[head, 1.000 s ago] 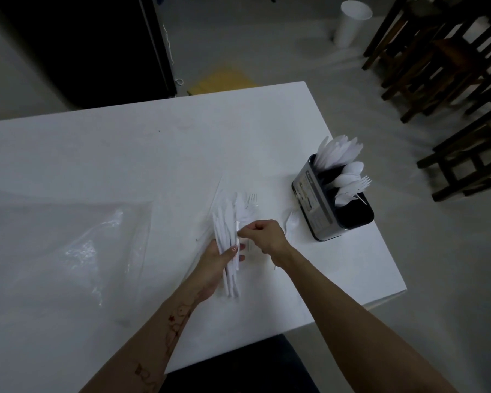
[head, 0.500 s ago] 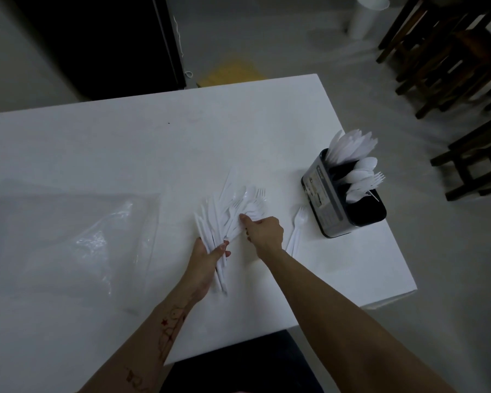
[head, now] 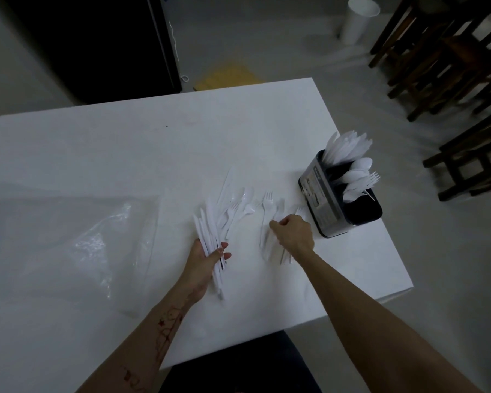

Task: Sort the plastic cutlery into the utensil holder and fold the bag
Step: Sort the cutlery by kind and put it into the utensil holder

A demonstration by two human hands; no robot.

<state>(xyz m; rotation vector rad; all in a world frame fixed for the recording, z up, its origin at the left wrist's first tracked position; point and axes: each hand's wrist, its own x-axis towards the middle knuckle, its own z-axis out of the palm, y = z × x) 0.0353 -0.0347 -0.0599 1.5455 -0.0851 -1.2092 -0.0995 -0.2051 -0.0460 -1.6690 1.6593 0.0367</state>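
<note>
Gripping a bundle of white knives [head: 209,245], the left hand [head: 203,263] rests on the white table [head: 125,154]; the right hand [head: 294,234] curls over loose forks [head: 268,222]. Farther right stands the part-filled utensil holder [head: 333,205]; the clear bag [head: 68,245] lies flat left.

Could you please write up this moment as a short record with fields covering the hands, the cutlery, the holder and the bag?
left hand: grips a bundle of white knives by the handles, low over the table
right hand: fingers curled on loose forks lying on the table
loose cutlery: small mixed pile between the hands
utensil holder: near the table's right edge, already holding knives, spoons and forks upright
plastic bag: clear, lying unfolded on the left
</note>
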